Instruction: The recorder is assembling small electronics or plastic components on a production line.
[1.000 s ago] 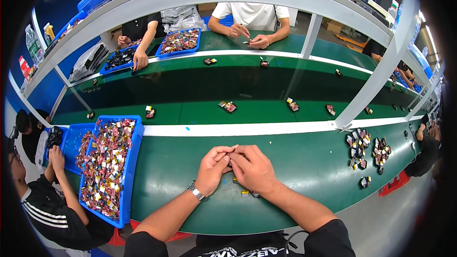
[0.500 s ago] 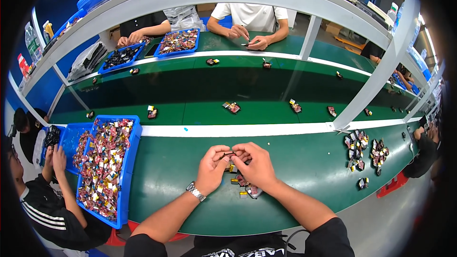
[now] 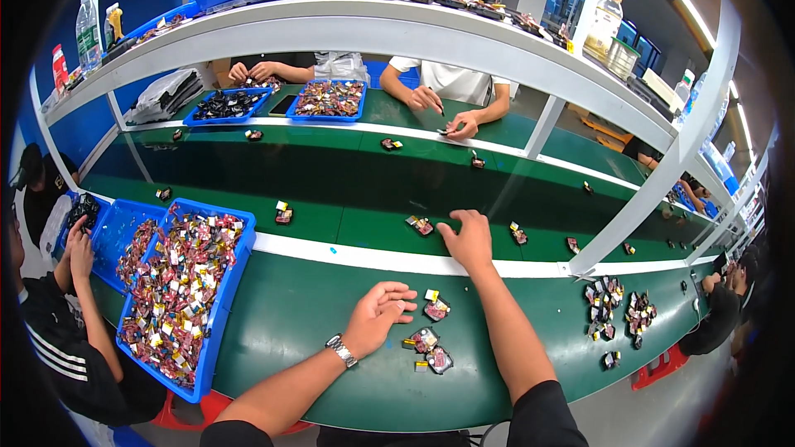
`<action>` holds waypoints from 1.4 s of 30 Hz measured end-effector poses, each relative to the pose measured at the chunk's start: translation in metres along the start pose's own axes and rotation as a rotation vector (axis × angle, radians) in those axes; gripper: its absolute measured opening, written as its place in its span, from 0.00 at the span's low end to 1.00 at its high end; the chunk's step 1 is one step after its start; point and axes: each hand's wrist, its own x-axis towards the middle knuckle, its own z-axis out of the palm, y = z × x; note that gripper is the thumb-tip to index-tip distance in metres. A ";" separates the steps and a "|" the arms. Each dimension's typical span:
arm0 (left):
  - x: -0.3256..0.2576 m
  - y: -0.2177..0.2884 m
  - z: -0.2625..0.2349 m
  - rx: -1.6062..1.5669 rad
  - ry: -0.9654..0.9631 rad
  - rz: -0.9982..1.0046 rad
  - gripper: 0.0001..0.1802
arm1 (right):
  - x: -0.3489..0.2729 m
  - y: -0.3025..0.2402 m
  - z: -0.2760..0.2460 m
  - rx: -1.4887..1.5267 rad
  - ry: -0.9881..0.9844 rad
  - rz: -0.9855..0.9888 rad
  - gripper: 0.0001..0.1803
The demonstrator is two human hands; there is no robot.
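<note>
Two hands that were meeting over a small dark part are now working apart: the left hand (image 3: 378, 316) is hovering with its grip slack, fingers parted and nothing visible in them, just beside a cluster of small circuit assemblies (image 3: 425, 338) lying on the green desk (image 3: 290, 314), while the right hand (image 3: 470, 244) is stretching past the white rail (image 3: 381, 259), its grip spread and seemingly empty, near a further assembly (image 3: 420, 225). That parting is suggesting that the two-handed handling is pausing, while a blue tray (image 3: 228, 306) is holding heaped parts off to the left.
</note>
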 end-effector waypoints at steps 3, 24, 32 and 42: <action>-0.001 -0.001 0.000 -0.004 -0.011 0.005 0.17 | -0.002 -0.025 0.007 -0.071 -0.088 -0.089 0.28; 0.005 0.021 -0.012 -0.096 -0.174 -0.304 0.21 | -0.111 -0.049 -0.085 0.465 -0.454 -0.468 0.30; 0.000 0.017 -0.001 -0.148 -0.059 -0.238 0.19 | -0.126 -0.058 -0.068 0.248 -0.113 -0.573 0.16; 0.000 0.015 0.002 -0.032 -0.046 -0.168 0.16 | -0.118 -0.058 -0.070 0.414 -0.298 -0.497 0.09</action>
